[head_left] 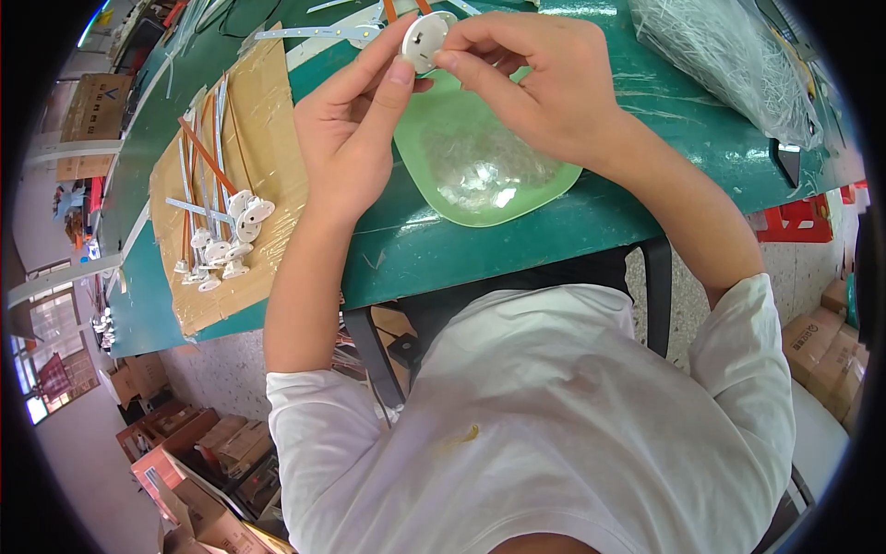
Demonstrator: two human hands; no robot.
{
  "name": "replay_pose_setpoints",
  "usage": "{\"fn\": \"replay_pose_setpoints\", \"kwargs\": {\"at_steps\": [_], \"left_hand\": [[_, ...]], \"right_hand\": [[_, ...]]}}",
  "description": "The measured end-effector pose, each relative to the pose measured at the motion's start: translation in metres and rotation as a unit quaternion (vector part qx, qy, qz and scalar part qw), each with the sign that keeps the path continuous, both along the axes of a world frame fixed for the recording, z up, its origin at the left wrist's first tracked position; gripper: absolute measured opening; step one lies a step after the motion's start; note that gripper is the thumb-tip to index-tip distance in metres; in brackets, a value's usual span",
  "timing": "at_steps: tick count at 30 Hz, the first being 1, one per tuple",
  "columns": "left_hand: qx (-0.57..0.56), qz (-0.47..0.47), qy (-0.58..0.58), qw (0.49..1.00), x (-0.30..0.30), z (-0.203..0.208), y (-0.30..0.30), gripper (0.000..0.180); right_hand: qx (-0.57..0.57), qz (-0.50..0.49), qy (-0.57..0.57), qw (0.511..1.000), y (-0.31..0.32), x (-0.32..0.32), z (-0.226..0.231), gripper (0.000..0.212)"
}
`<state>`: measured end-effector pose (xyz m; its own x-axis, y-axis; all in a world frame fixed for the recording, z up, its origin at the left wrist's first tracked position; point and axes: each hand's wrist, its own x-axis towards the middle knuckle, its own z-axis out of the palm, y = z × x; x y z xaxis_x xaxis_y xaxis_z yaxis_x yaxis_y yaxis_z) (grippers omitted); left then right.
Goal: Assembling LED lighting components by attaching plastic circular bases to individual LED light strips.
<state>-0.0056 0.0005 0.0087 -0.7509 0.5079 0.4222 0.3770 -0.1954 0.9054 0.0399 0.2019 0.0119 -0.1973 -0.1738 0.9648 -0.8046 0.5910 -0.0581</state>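
Note:
My left hand grips a white round plastic disc by its edge, thumb in front, with the disc's slotted face turned toward me. My right hand has thumb and index finger pinched together against the disc's right side; whatever lies between those fingertips is too small to make out. Below both hands sits a green plastic bowl holding a heap of small shiny pieces. Just past my left hand lies a white LED strip, and orange strips show behind the disc.
On the left, a cardboard sheet carries several strips with white round ends. A clear plastic bag of thin pieces lies at the far right of the green table. Cartons stand on the floor at right.

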Motion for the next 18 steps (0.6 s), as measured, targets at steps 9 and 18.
{"fn": "replay_pose_setpoints", "kwargs": {"at_steps": [9, 18], "left_hand": [[0.020, 0.009, -0.021, 1.000, -0.003, -0.003, -0.002, 0.037], [0.029, 0.012, -0.025, 0.999, -0.005, -0.005, -0.007, 0.037]], "right_hand": [[-0.121, 0.034, -0.341, 0.932, -0.010, 0.026, 0.019, 0.011], [-0.150, 0.072, -0.426, 0.889, -0.007, 0.031, 0.024, 0.011]]}}
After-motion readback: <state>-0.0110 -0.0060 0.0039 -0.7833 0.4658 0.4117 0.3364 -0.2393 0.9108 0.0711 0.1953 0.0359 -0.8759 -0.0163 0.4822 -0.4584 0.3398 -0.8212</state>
